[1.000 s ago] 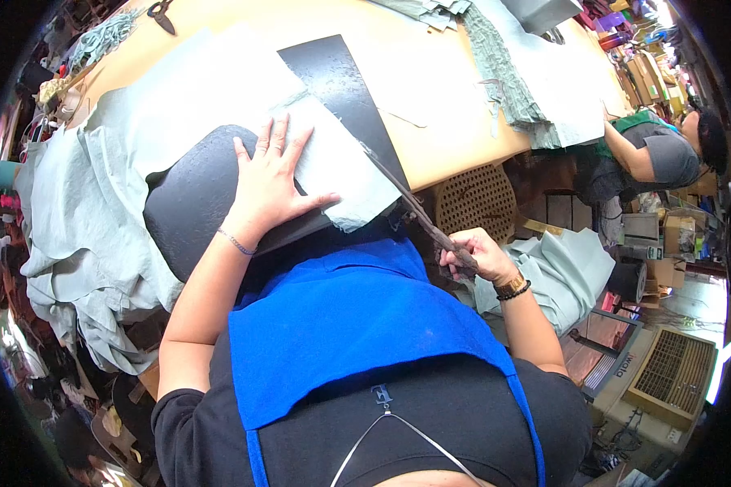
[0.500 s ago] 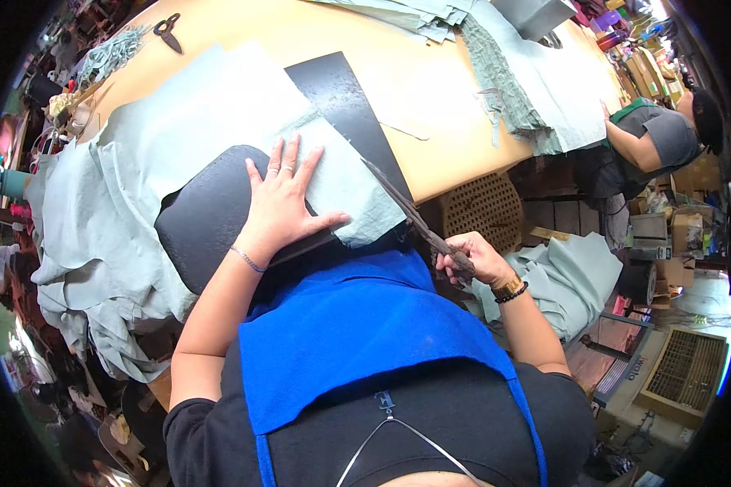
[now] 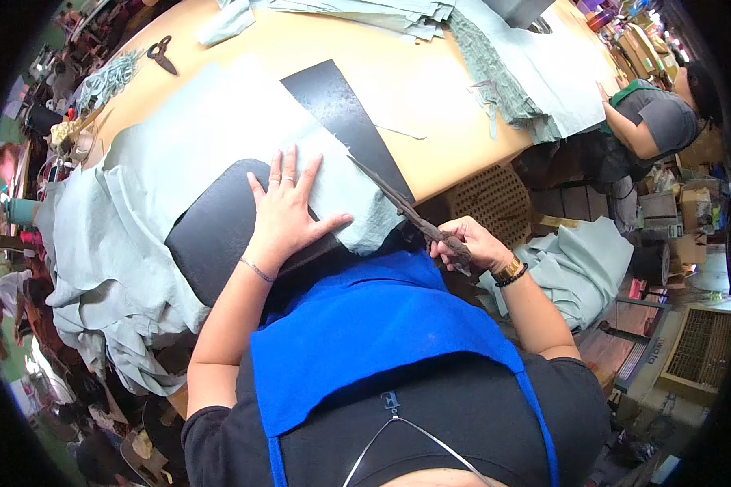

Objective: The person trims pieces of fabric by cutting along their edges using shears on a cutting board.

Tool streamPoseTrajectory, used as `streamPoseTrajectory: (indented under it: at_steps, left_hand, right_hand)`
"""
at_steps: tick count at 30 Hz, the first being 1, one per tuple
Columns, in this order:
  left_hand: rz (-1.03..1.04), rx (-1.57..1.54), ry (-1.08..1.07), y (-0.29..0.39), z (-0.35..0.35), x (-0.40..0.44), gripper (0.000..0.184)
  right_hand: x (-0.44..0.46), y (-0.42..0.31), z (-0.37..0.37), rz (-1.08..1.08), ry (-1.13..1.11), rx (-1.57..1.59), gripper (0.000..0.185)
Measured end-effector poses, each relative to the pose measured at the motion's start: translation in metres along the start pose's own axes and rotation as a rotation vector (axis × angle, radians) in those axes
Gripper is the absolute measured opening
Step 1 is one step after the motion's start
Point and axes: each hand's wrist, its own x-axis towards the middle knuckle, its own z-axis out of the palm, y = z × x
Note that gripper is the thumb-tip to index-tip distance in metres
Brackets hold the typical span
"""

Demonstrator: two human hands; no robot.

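Note:
My left hand (image 3: 287,209) lies flat with fingers spread, pressing on a pale grey-green sheet of soft material, perhaps leather (image 3: 364,213). Partly under that hand and forearm is a black panel with rounded corners (image 3: 211,227). My right hand (image 3: 473,243) is closed round the rough brown handle of a long, narrow dark tool (image 3: 410,213). Its thin end runs along the sheet's right edge; whether it is a knife or shears I cannot tell. Another black board (image 3: 345,109) shows from beneath the sheet.
Black-handled scissors (image 3: 162,55) and a heap of thin strips (image 3: 110,81) lie on the yellow table (image 3: 439,158). Stacked grey-green sheets (image 3: 495,73) sit at the far right, near another person (image 3: 654,118). A woven seat (image 3: 491,203) and folded material (image 3: 585,268) are beside my right arm.
The view has shifted slightly. The tool's thin end sits a little farther up along the sheet's edge. My left hand keeps its place on the sheet.

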Motion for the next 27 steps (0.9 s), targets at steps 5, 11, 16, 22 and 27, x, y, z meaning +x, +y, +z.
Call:
streamPoseTrajectory:
  at_steps: [5,11,16,22,27]
  left_hand:
    - [-0.006,-0.002,-0.003,0.0,-0.001,0.0,0.102]
    - [-0.005,-0.004,-0.006,0.002,-0.003,0.0,0.102]
    - [0.027,0.006,-0.008,0.005,-0.004,-0.004,0.102]
    - [0.025,-0.002,-0.018,0.005,-0.002,-0.005,0.101]
    - [-0.011,0.021,0.018,0.0,0.002,-0.001,0.1]
  right_hand:
    - [-0.008,0.0,-0.001,0.017,0.019,0.009,0.018]
    - [-0.017,0.001,-0.007,0.066,0.032,-0.015,0.015]
    - [-0.001,-0.006,0.004,0.008,0.012,0.009,0.016]
    - [-0.001,-0.005,0.006,0.006,0.028,-0.018,0.018]
    - [-0.011,-0.001,0.005,0.006,0.043,0.009,0.017]
